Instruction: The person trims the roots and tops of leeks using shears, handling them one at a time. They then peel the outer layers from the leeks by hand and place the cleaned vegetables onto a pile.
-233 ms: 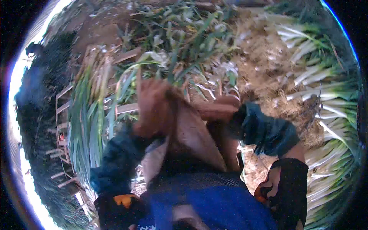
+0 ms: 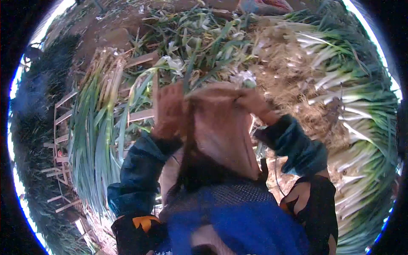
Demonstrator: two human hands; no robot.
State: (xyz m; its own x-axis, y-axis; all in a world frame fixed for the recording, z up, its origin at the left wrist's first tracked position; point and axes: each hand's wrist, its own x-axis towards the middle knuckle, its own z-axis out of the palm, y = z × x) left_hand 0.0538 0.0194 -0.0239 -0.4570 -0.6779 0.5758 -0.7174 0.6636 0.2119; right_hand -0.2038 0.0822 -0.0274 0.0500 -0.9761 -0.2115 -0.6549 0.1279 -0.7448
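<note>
My left hand (image 2: 169, 111) and my right hand (image 2: 254, 102) are both raised in front of me, each gripping the top edge of a brown cloth (image 2: 221, 131) that looks like a sack. The cloth hangs down between the hands toward my lap. Both arms wear dark blue sleeves (image 2: 293, 144). A blue mesh fabric (image 2: 238, 212) lies below the cloth, close to my body. The motion blurs the fingers, so the exact grip is unclear.
A large pile of green onions (image 2: 361, 110) with white stalks lies at the right. Another bundle of long green leaves (image 2: 95, 136) rests on a wooden slatted frame (image 2: 59, 127) at the left. Loose leaves and trimmings (image 2: 199, 42) cover the ground ahead.
Both hands have lifted. My right hand rose from beside the cloth to its top edge, and the cloth now hangs spread between the two hands.
</note>
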